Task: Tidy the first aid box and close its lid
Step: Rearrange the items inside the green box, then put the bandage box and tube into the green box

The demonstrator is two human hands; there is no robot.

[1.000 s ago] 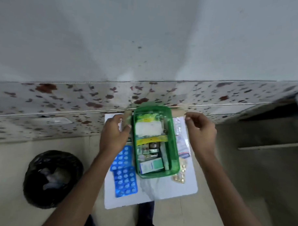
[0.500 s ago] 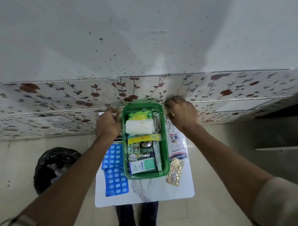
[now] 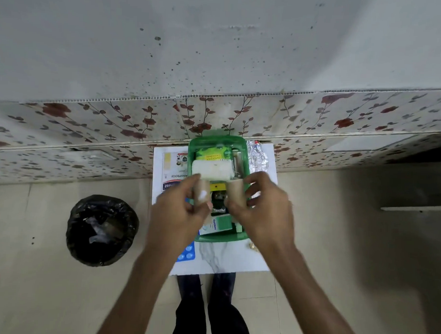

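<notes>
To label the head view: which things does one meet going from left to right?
black bin → left hand → green first aid box → right hand

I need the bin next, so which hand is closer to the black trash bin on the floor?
Left. The left hand is over the green box's left side, toward the black trash bin; the right hand is over its right side, farther away.

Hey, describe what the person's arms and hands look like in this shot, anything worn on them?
Both forearms are bare in the head view, with no sleeves showing. The left hand and the right hand wear no gloves, and no rings, watch or bracelet can be seen. The fingernails are short and unpainted as far as the picture shows. Dark trousers show below, between the arms.
</notes>
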